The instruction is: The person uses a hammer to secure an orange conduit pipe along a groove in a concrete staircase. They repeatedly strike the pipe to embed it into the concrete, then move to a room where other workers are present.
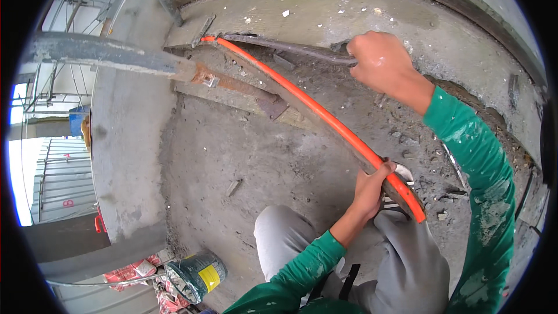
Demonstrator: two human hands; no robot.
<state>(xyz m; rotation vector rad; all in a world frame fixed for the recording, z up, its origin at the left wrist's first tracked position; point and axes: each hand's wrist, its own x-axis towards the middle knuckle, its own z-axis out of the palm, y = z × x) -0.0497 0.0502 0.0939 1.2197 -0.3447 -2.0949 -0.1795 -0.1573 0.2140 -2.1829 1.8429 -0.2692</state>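
Across the rough concrete floor (244, 145) runs an orange level (325, 117), slanting from the foot of the wall at upper left down to the person's knees at lower right. Its far tip lies near a dark steel bar (279, 45) that follows the seam where the floor meets the raised concrete ledge (325, 11).

To do this well, I judge the level should lie flat along its whole length, with grit and chips cleared from beneath it, and the near end held steady while the far hand works, so that the edge does not pivot or ride up on debris.

The left hand (372, 189) is closed around the near end of the level, fingers wrapped over its edge, pressing it down beside the grey trousers (401, 256). The right hand (381, 61) is shut in a fist around the end of the steel bar, up by the ledge, arm stretched out in a green sleeve (476, 157).

Further out, a rusty plate (232, 84) lies beside the level, a grey column (125, 122) rises at left, and a paint can (197, 276) lies tipped near the lower edge.
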